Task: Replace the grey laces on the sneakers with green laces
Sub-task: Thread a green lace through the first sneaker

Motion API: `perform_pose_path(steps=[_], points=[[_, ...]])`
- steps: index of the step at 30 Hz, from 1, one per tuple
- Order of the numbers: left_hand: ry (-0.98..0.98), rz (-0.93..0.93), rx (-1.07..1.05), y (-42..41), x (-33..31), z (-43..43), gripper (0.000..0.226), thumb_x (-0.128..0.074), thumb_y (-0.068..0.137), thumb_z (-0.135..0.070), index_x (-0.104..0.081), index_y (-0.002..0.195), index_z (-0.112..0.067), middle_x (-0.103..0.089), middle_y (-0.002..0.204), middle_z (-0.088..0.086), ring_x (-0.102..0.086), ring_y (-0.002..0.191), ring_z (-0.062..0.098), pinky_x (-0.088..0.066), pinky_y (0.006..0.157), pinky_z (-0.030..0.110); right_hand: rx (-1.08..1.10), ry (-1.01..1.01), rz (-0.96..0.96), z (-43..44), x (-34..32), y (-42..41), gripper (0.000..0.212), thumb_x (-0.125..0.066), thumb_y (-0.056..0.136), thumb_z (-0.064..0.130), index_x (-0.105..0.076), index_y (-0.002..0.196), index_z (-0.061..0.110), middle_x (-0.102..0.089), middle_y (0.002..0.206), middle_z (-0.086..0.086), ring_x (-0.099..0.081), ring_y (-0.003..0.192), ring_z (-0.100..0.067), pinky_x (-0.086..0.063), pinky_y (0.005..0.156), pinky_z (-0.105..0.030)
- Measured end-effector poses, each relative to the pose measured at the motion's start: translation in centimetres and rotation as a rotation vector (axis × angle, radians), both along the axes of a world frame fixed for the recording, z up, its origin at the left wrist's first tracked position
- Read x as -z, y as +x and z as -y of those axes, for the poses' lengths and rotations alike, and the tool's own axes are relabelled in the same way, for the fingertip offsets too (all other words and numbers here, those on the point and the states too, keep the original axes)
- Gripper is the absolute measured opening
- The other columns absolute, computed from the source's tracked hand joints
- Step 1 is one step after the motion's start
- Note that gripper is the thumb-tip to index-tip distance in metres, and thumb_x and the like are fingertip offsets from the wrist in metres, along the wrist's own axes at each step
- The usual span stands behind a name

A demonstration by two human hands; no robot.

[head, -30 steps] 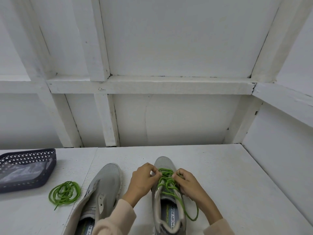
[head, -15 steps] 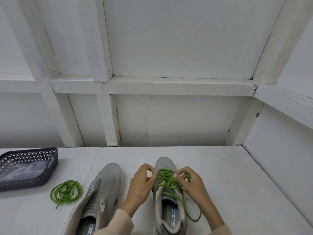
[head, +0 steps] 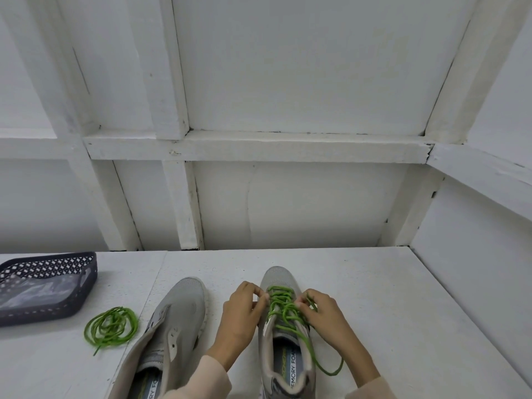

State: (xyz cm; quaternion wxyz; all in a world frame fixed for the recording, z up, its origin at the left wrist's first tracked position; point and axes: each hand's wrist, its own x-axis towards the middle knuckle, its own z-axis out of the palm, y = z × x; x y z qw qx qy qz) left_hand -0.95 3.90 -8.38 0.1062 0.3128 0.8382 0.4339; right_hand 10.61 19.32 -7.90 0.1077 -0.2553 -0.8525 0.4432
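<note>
Two grey sneakers stand on the white table, toes pointing away. The right sneaker [head: 280, 276] carries a green lace [head: 283, 308] crossed through its eyelets, with a loose loop trailing off its right side. My left hand [head: 240, 315] pinches the lace at the shoe's left edge. My right hand [head: 326, 316] pinches the lace at the right edge. The left sneaker [head: 178, 312] has no lace, its tongue hanging open. A second green lace [head: 110, 326] lies coiled on the table to its left.
A dark perforated basket [head: 43, 286] with a clear plastic bag inside sits at the far left. White panelled walls close in the table [head: 388, 298] at the back and on the right.
Both hands have shifted slightly along the green lace near the toe end of the right sneaker. The view has tilted a little.
</note>
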Motion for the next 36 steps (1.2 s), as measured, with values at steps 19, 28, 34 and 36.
perform_pose_path(steps=[19, 28, 34, 36], points=[[-0.12, 0.05, 0.154, -1.4, -2.8, -0.7, 0.013, -0.076, 0.078, -0.026, -0.071, 0.068, -0.032, -0.065, 0.103, -0.018, -0.065, 0.074, 0.004, -0.056, 0.077, 0.028, -0.197, -0.26, -0.015, -0.6, -4.3, 0.4, 0.009, -0.067, 0.089, 0.012, -0.074, 0.084, 0.008, -0.066, 0.064, 0.01, -0.055, 0.058, 0.003, -0.042, 0.058, -0.009], [-0.153, -0.051, 0.136, -0.2, -2.7, -0.4, 0.023, -0.062, 0.089, -0.027, -0.053, 0.068, -0.033, -0.06, 0.109, -0.018, -0.064, 0.078, -0.006, -0.046, 0.084, 0.025, -0.192, -0.364, 0.053, -0.3, -4.5, 0.1, 0.013, -0.059, 0.091, 0.004, -0.062, 0.079, 0.008, -0.052, 0.057, 0.006, -0.04, 0.041, 0.0, -0.03, 0.043, -0.013], [-0.087, -0.033, 0.074, 0.6, -1.6, -0.1, 0.02, -0.053, 0.095, -0.025, -0.049, 0.076, -0.027, -0.053, 0.112, -0.017, -0.065, 0.086, 0.0, -0.046, 0.077, 0.024, -0.105, -0.539, 0.014, 0.3, -2.2, 0.1, 0.021, -0.05, 0.093, 0.009, -0.048, 0.074, 0.016, -0.04, 0.061, 0.0, -0.035, 0.046, -0.011, -0.018, 0.041, -0.018], [-0.068, -0.022, 0.064, 0.9, -1.4, 0.0, 0.017, -0.052, 0.097, -0.026, -0.05, 0.08, -0.027, -0.052, 0.112, -0.017, -0.064, 0.086, -0.002, -0.043, 0.075, 0.021, -0.081, -0.608, -0.039, 0.5, -1.9, 0.2, 0.023, -0.049, 0.093, 0.007, -0.046, 0.071, 0.016, -0.041, 0.059, 0.001, -0.035, 0.046, -0.011, -0.017, 0.039, -0.018]])
